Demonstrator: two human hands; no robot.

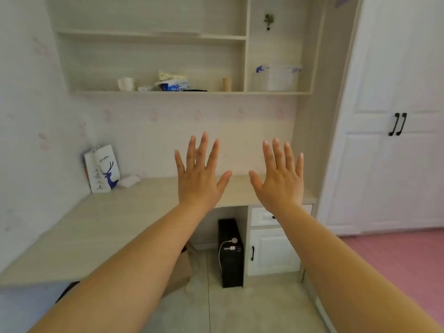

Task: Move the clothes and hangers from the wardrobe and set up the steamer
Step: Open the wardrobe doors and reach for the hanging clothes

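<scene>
My left hand (200, 175) and my right hand (280, 177) are both held up in front of me, backs toward the camera, fingers spread, holding nothing. They hover over the far part of a pale wooden desk (101, 222). The white wardrobe (384, 140) stands at the right with its doors closed; two black handles (398, 124) sit side by side on them. No clothes, hangers or steamer are visible.
Shelves (153, 92) above the desk hold a white cup, papers, a roll and a lidded plastic box (276, 76). A white paper bag with a blue deer (102, 169) leans in the desk's corner. Under the desk stand a black computer tower (230, 251) and a white cabinet (271, 248).
</scene>
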